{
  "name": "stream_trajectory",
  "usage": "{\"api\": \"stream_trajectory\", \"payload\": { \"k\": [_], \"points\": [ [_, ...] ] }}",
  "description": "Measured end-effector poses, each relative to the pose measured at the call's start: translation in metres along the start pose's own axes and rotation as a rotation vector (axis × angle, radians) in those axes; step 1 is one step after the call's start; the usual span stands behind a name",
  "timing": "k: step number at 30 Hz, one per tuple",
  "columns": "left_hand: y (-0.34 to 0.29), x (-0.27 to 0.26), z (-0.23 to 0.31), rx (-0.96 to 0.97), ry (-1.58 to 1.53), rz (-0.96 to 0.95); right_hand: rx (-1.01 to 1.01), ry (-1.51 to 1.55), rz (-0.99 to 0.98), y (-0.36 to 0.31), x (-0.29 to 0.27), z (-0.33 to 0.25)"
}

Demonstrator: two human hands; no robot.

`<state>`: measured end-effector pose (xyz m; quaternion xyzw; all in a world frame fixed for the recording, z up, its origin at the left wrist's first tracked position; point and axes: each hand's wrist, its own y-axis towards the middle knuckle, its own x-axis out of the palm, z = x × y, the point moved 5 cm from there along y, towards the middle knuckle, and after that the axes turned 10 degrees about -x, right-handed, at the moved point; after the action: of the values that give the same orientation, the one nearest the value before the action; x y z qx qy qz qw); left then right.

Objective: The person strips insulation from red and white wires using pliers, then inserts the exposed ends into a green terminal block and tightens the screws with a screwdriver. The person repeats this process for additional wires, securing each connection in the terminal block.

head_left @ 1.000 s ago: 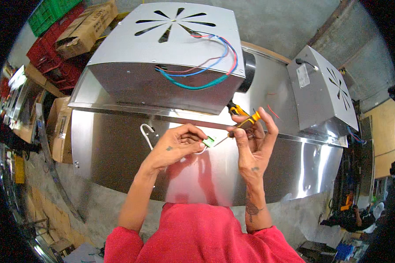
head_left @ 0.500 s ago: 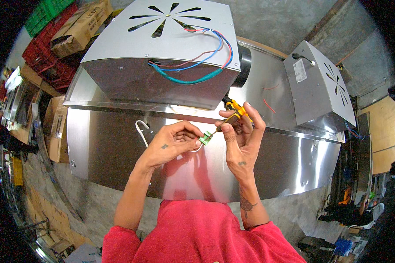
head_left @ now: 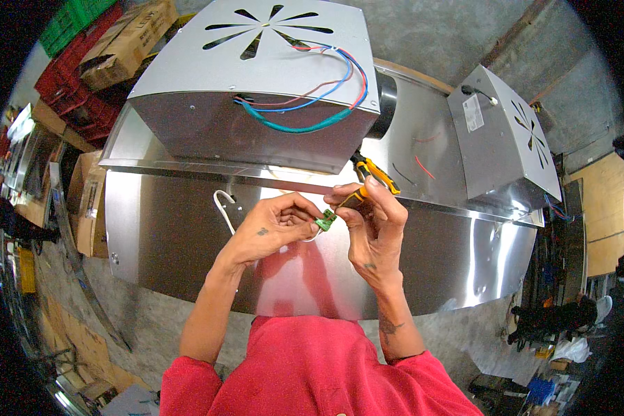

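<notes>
My left hand pinches a small green terminal block between thumb and fingertips. A white cable rises from a hole in the metal panel, runs behind that hand, and shows again under the block. In my right hand is a screwdriver with a yellow and dark handle, its fingers closed round it. The screwdriver's tip is close to the block; whether it touches cannot be made out. Just beyond my right hand, yellow and black pliers lie on the metal.
A large grey metal housing with a looped wire bundle stands ahead on the stainless panel. A second housing is at the right. Loose wire bits lie between them. Crates and cartons are stacked far left.
My right hand has tilted and shifted slightly left and down with the screwdriver, uncovering more of the pliers. The left hand keeps its place, the green block turned slightly.
</notes>
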<state>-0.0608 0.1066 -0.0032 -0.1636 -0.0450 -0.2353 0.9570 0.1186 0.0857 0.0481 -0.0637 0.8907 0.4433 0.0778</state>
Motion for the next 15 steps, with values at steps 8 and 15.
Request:
{"api": "stream_trajectory", "payload": {
  "k": [8, 15],
  "points": [
    [0.004, -0.002, -0.011, 0.083, 0.006, -0.085, -0.026, -0.253, -0.101, 0.006, -0.006, -0.008],
    [0.004, 0.005, -0.005, 0.105, -0.073, -0.109, -0.048, -0.129, -0.092, 0.006, -0.002, -0.011]
  ]
}}
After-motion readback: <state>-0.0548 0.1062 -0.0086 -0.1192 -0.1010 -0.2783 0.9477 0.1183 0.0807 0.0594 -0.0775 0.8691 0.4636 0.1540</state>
